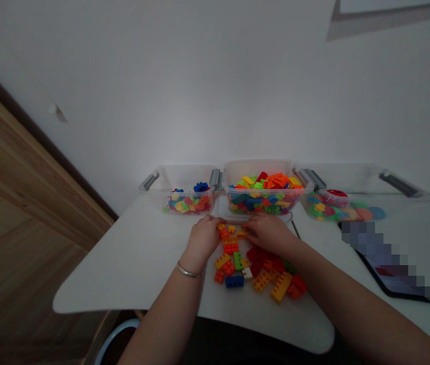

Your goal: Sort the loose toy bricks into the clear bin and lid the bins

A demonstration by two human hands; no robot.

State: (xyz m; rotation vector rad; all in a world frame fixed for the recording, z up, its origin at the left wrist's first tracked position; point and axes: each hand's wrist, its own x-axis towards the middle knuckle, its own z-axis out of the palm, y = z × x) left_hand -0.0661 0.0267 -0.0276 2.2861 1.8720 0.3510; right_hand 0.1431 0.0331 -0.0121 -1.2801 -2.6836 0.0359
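Landmark: the clear plastic middle bin (233,170) heaped with mixed coloured bricks, at the far edge of the white table (134,253). Left hand (203,235) sits just in front of that bin's left corner, fingers curled down onto a small orange-and-yellow brick cluster (227,231); silver bangle (189,271) on its wrist. Right hand (270,232) sits just in front of the bin's centre, palm down, fingers bent, touching the same cluster from the other side. Cannot tell whether either hand really grips a brick. Loose pile of red, orange, yellow, green and blue plastic bricks (260,276) lies nearer the person than the bin, under and between the wrists. Left of the bin: a shallower clear bin (169,177), few bricks. Right of it: clear bin with flat coloured discs (351,177). Dark tablet (389,284) further right.
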